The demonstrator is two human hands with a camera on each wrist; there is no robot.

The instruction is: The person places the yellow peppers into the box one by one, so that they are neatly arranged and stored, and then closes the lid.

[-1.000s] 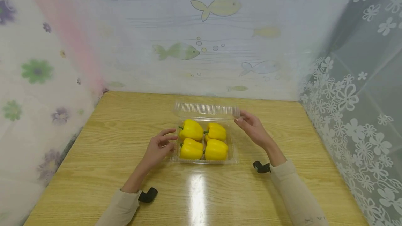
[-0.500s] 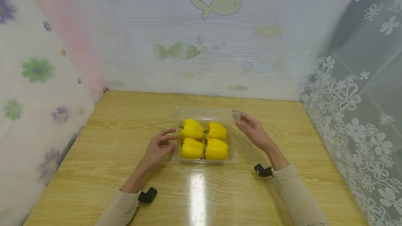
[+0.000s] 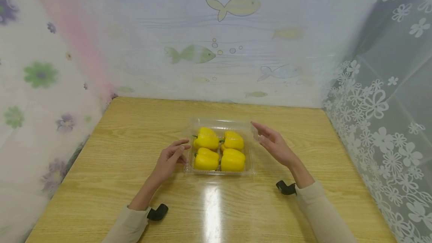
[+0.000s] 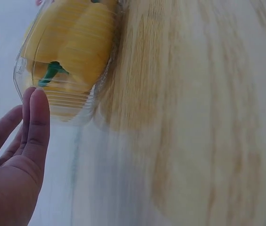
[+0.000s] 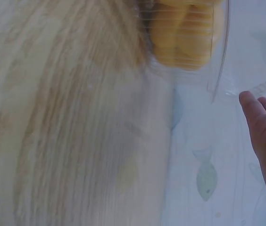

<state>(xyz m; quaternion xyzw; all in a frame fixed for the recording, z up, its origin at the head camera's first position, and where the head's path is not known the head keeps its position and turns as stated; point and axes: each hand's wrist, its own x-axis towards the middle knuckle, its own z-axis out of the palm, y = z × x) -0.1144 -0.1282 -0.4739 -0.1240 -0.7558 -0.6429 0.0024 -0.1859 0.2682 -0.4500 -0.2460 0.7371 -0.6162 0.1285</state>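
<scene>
Several yellow bell peppers (image 3: 233, 160) with green stems sit in two rows inside a clear plastic clamshell box (image 3: 219, 173) on the table. The box's hinged lid (image 3: 222, 123) leans up at the back, partway over the far row. My left hand (image 3: 168, 161) is at the box's left side, fingers loosely extended; in the left wrist view its fingertips (image 4: 39, 96) are right at the box's corner. Beside the lid's right end is my right hand (image 3: 276, 144), fingers nearly straight, thumb apart. The right wrist view has the fingertips (image 5: 247, 98) close to the lid's clear edge (image 5: 265, 85).
The wooden table (image 3: 135, 123) ends at a fish-print curtain (image 3: 189, 53) behind. Flowered sheets hang on the left (image 3: 40, 74) and right (image 3: 374, 104). Black wrist mounts (image 3: 286, 188) stick out from both sleeves.
The lid has swung down and forward from nearly upright over the far peppers. My right hand has shifted slightly right and down and its fingers have straightened. The left thumb has moved toward the fingers.
</scene>
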